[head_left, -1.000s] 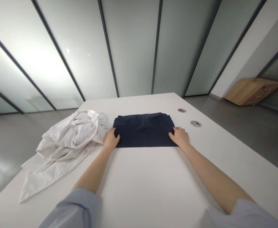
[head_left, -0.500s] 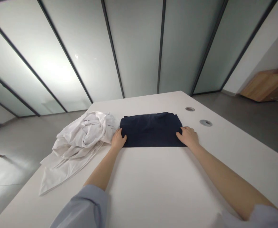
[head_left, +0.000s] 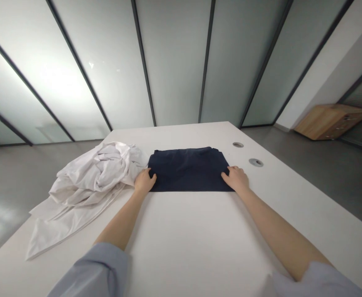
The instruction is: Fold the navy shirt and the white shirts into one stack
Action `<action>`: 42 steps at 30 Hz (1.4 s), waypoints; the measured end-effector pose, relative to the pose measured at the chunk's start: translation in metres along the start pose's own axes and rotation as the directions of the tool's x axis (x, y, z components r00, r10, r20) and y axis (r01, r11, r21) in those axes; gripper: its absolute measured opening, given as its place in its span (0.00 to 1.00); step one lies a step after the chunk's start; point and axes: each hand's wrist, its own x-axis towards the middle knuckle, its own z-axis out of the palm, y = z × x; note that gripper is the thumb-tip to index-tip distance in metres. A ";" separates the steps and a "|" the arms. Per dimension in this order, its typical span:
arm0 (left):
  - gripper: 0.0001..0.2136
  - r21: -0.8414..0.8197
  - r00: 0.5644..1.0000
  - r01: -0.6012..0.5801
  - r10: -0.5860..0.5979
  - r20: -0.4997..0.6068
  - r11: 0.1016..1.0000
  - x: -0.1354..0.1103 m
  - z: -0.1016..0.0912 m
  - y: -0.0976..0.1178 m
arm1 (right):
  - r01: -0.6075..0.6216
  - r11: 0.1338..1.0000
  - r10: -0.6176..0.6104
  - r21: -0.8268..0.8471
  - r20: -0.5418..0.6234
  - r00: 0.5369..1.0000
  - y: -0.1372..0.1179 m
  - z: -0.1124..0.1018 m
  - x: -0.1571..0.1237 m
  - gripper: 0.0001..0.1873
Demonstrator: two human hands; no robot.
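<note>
A folded navy cloth garment (head_left: 188, 169) lies flat on the white table (head_left: 181, 243), its near edge straight and its far edge slightly rumpled. My left hand (head_left: 144, 182) rests at the garment's near left corner, with the fingers on the fabric. At the near right corner sits my right hand (head_left: 235, 179), its fingers also on the cloth. Neither grip is distinct. To the left of my left hand, almost touching it, a crumpled white cloth (head_left: 88, 185) lies heaped, with one end trailing toward the table's near left edge.
Two round metal grommets (head_left: 255, 162) are set in the tabletop at the right of the garment. The table's edges slope away on both sides to a grey floor (head_left: 338, 177). A low wooden cabinet (head_left: 332, 121) stands at the far right beyond frosted glass walls (head_left: 174, 62).
The whole view swung a little and came back, as my head moved. Both hands stay at the garment's near corners, and the garment and white cloth show no visible shift.
</note>
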 end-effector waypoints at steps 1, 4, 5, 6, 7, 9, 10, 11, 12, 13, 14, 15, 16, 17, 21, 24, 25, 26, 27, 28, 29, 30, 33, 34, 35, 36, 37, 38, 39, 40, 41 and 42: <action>0.21 0.004 1.000 -0.004 0.004 0.011 1.000 0.000 0.000 -0.001 | -0.001 1.000 0.001 -0.009 0.022 1.000 0.000 0.000 0.000 0.26; 0.23 0.007 0.999 -0.032 0.032 0.004 0.999 0.000 0.000 -0.002 | -0.010 1.000 0.011 -0.015 0.043 0.999 0.000 -0.002 -0.001 0.26; 0.21 0.010 0.999 -0.033 0.033 0.021 0.999 0.001 -0.001 -0.002 | -0.011 1.000 0.012 -0.011 0.053 0.999 0.001 -0.003 0.000 0.24; 0.19 0.015 0.999 -0.027 0.026 0.048 1.000 0.002 -0.001 -0.002 | -0.011 1.000 0.011 -0.007 0.065 0.998 0.002 -0.004 0.001 0.21; 0.17 0.019 0.997 -0.014 0.013 0.079 1.000 0.003 -0.002 -0.003 | -0.009 1.000 0.010 -0.004 0.074 0.997 0.003 -0.006 0.002 0.20; 0.13 0.024 0.991 0.019 -0.022 0.129 1.000 0.006 -0.005 -0.003 | -0.017 1.000 0.017 0.001 0.078 0.997 0.007 -0.010 0.006 0.19; 0.12 0.027 0.988 0.034 -0.038 0.148 0.999 0.007 -0.007 -0.003 | -0.034 0.999 0.033 0.003 0.082 0.996 0.010 -0.012 0.008 0.18; 0.11 0.033 0.984 0.043 -0.048 0.172 0.999 0.008 -0.010 -0.003 | -0.058 0.998 0.058 0.004 0.101 0.993 0.013 -0.014 0.010 0.17; 0.10 0.043 0.977 0.044 -0.052 0.205 0.998 0.009 -0.014 -0.002 | -0.084 0.996 0.083 0.004 0.138 0.987 0.017 -0.016 0.012 0.16; 0.10 0.059 0.967 0.039 -0.052 0.248 0.997 0.009 -0.017 -0.001 | -0.101 0.995 0.099 0.002 0.189 0.977 0.021 -0.017 0.013 0.15; 0.10 0.081 0.957 0.031 -0.053 0.284 0.996 0.009 -0.021 0.000 | -0.097 0.995 0.094 -0.001 0.236 0.967 0.025 -0.018 0.015 0.14; 0.10 0.104 0.953 0.019 -0.050 0.300 0.994 0.009 -0.025 0.001 | -0.067 0.998 0.065 -0.002 0.259 0.964 0.029 -0.018 0.016 0.13; 0.11 0.124 0.959 0.002 -0.037 0.280 0.992 0.008 -0.028 0.003 | -0.017 1.000 0.017 -0.003 0.247 0.969 0.031 -0.017 0.017 0.14; 0.13 0.142 0.974 -0.022 -0.011 0.224 0.990 0.007 -0.029 0.005 | 0.038 0.999 -0.036 -0.008 0.200 0.979 0.032 -0.015 0.017 0.15; 0.23 0.181 0.970 -0.244 0.242 0.031 0.953 0.005 -0.016 0.014 | 0.241 0.970 -0.242 -0.027 -0.036 0.970 0.020 -0.001 0.019 0.24; 0.27 0.190 0.922 -0.375 0.345 0.174 0.907 0.009 0.005 0.017 | 0.350 0.937 -0.349 -0.015 0.014 0.937 0.001 0.013 0.020 0.29; 0.28 0.196 0.912 -0.387 0.343 0.224 0.901 0.009 0.011 0.017 | 0.360 0.933 -0.359 -0.018 0.057 0.932 -0.005 0.017 0.019 0.31; 0.28 0.203 0.906 -0.388 0.332 0.263 0.899 0.009 0.014 0.017 | 0.363 0.931 -0.359 -0.026 0.099 0.928 -0.009 0.020 0.018 0.32; 0.28 0.212 0.902 -0.387 0.321 0.290 0.897 0.008 0.016 0.017 | 0.362 0.932 -0.354 -0.035 0.133 0.926 -0.011 0.023 0.016 0.33; 0.28 0.219 0.898 -0.389 0.315 0.307 0.895 0.006 0.015 0.017 | 0.359 0.932 -0.350 -0.042 0.150 0.925 -0.013 0.024 0.012 0.34; 0.29 0.225 0.893 -0.395 0.315 0.320 0.891 0.002 0.012 0.017 | 0.361 0.931 -0.351 -0.046 0.153 0.924 -0.013 0.025 0.007 0.34; 0.29 0.229 0.888 -0.403 0.318 0.332 0.886 -0.002 0.007 0.017 | 0.366 0.929 -0.356 -0.046 0.148 0.923 -0.012 0.024 0.000 0.34; 0.28 0.210 0.864 -0.422 0.320 0.388 0.882 -0.014 -0.012 0.014 | 0.394 0.918 -0.386 -0.036 0.135 0.913 -0.004 0.016 -0.023 0.33; 0.27 0.189 0.854 -0.421 0.318 0.413 0.887 -0.016 -0.019 0.013 | 0.410 0.911 -0.403 -0.030 0.140 0.905 -0.001 0.012 -0.029 0.32; 0.26 0.165 0.848 -0.415 0.314 0.428 0.895 -0.016 -0.024 0.011 | 0.428 0.904 -0.420 -0.020 0.150 0.895 0.003 0.007 -0.033 0.31; 0.25 0.148 0.852 -0.401 0.309 0.424 0.904 -0.014 -0.029 0.010 | 0.439 0.898 -0.433 -0.004 0.158 0.887 0.006 0.002 -0.034 0.29; 0.24 0.146 0.870 -0.379 0.298 0.393 0.914 -0.010 -0.032 0.009 | 0.439 0.898 -0.436 0.016 0.159 0.886 0.010 -0.003 -0.031 0.27; 0.23 0.160 0.898 -0.347 0.279 0.341 0.924 -0.004 -0.034 0.009 | 0.422 0.906 -0.422 0.035 0.147 0.894 0.013 -0.006 -0.025 0.25; 0.23 0.187 0.928 -0.302 0.243 0.281 0.935 0.003 -0.035 0.009 | 0.381 0.923 -0.384 0.051 0.125 0.915 0.015 -0.009 -0.015 0.24; 0.23 0.218 0.953 -0.243 0.191 0.234 0.945 0.012 -0.034 0.009 | 0.318 0.946 -0.323 0.064 0.099 0.941 0.017 -0.011 -0.004 0.23; 0.24 0.245 0.969 -0.179 0.128 0.210 0.953 0.021 -0.033 0.009 | 0.235 0.969 -0.240 0.071 0.083 0.967 0.019 -0.011 0.009 0.24; 0.24 0.263 0.975 -0.118 0.063 0.211 0.958 0.029 -0.030 0.009 | 0.138 0.988 -0.144 0.077 0.093 0.985 0.020 -0.010 0.022 0.25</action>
